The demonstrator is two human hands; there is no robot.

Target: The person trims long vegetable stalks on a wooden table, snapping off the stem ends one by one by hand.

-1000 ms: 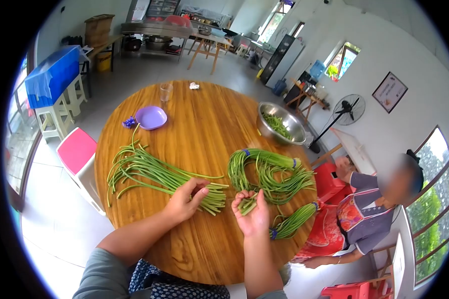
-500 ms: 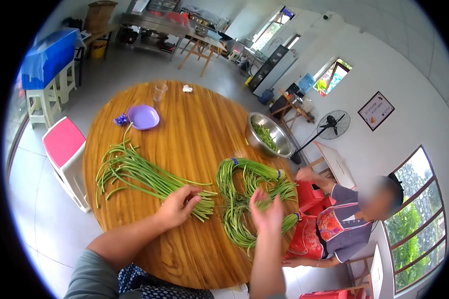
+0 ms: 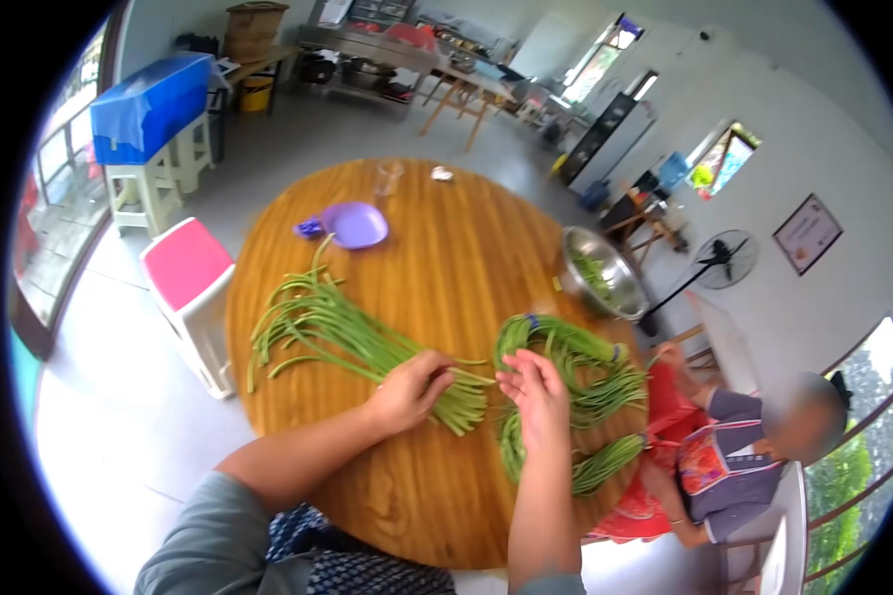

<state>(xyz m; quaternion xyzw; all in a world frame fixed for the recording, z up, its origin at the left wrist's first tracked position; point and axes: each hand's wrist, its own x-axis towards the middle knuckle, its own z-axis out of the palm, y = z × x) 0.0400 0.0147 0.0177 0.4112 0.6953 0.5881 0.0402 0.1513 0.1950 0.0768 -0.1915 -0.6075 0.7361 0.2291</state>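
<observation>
My left hand (image 3: 415,391) lies over the cut ends of a loose pile of garlic scapes (image 3: 352,329), its thumb and fingers closed on a stalk. Two stalks stick out to the right past its fingers. My right hand (image 3: 538,399) is raised, fingers slightly bent and apart, with its fingertips close to the tip of one stalk; whether they touch it I cannot tell. Beneath and behind the right hand lie curled bundles of garlic scapes (image 3: 590,372) tied with blue bands. The hand hides part of them.
On the round wooden table (image 3: 446,268) are a purple bowl (image 3: 357,226), a clear cup (image 3: 388,178), crumpled white paper (image 3: 442,174) and a steel basin (image 3: 602,273) with cut green pieces. A person (image 3: 734,446) in a red apron sits at the right. A pink-topped stool (image 3: 189,263) stands left.
My right hand has moved from above the bundles toward my left hand; the green bits in it no longer show. The left hand stays at the pile. The view has swung left.
</observation>
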